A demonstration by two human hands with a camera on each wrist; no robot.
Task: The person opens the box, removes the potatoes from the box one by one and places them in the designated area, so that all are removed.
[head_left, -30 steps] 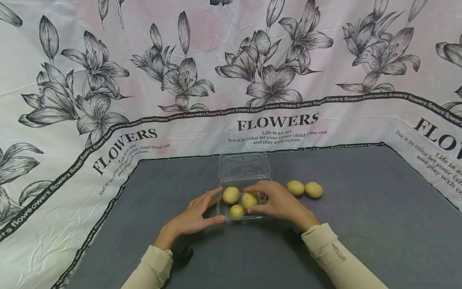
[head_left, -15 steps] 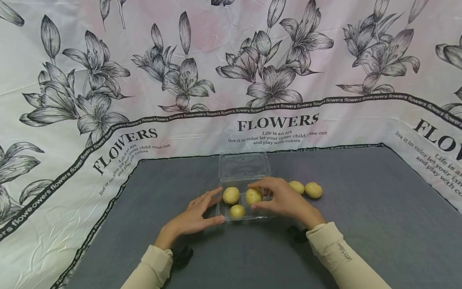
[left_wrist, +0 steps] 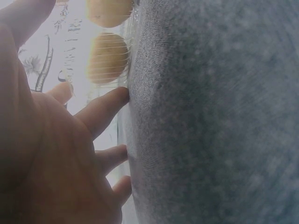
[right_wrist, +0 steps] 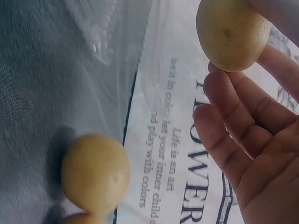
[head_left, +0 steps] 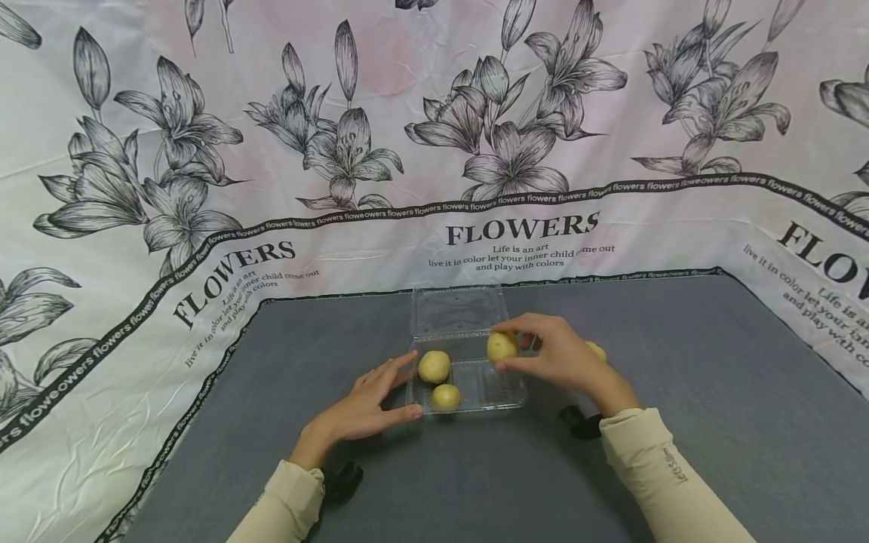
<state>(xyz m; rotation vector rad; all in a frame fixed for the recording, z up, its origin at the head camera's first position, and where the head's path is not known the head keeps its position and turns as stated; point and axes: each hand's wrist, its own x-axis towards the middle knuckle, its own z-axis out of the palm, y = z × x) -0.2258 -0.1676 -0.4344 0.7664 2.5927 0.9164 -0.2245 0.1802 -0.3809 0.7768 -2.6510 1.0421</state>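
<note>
A clear plastic box (head_left: pixel 498 388) lies with its lid (head_left: pixel 456 311) folded back. Two potatoes are in its left part, a larger one (head_left: pixel 434 367) behind a smaller one (head_left: pixel 446 397). My left hand (head_left: pixel 363 403) spreads its straight fingers at the box's left side; in the left wrist view that hand (left_wrist: pixel 56 144) is beside the box wall, two potatoes (left_wrist: pixel 108 58) showing through. Between thumb and fingers my right hand (head_left: pixel 563 362) pinches a potato (head_left: pixel 502 347) above the box's right rear. The right wrist view shows this potato (right_wrist: pixel 231 35) raised in the hand (right_wrist: pixel 261 135).
On the grey table (head_left: pixel 679 422), right of the box, a potato (head_left: pixel 597 351) is mostly hidden behind my right hand. Two potatoes (right_wrist: pixel 96 172) touch there in the right wrist view. A flower-printed cloth (head_left: pixel 380 256) hangs behind the table.
My right hand has lifted the pinched potato from the box's right part and moved it right and back. The left hand and the two other potatoes in the box have stayed in place.
</note>
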